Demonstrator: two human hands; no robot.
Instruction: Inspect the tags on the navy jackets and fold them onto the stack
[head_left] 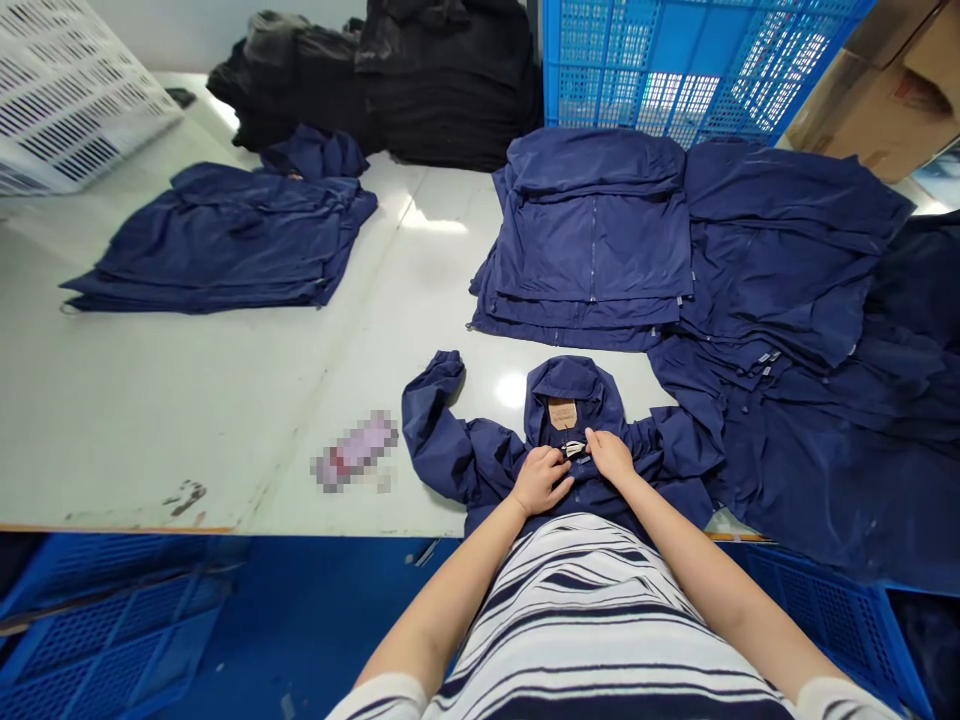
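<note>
A navy hooded jacket lies spread on the white table, its hood toward the far side and one sleeve folded out to the left. My left hand and my right hand rest on its front at the neck, their fingers gathering the cloth on either side of a small white tag. A tan label shows inside the hood. The jacket's lower part is hidden behind my arms and striped top.
Folded navy jackets stack directly ahead and spill rightward, with another pile at left. A blurred object lies left of the jacket. Black garments, a white crate, a blue crate and cardboard stand behind; blue crates sit below the table's near edge.
</note>
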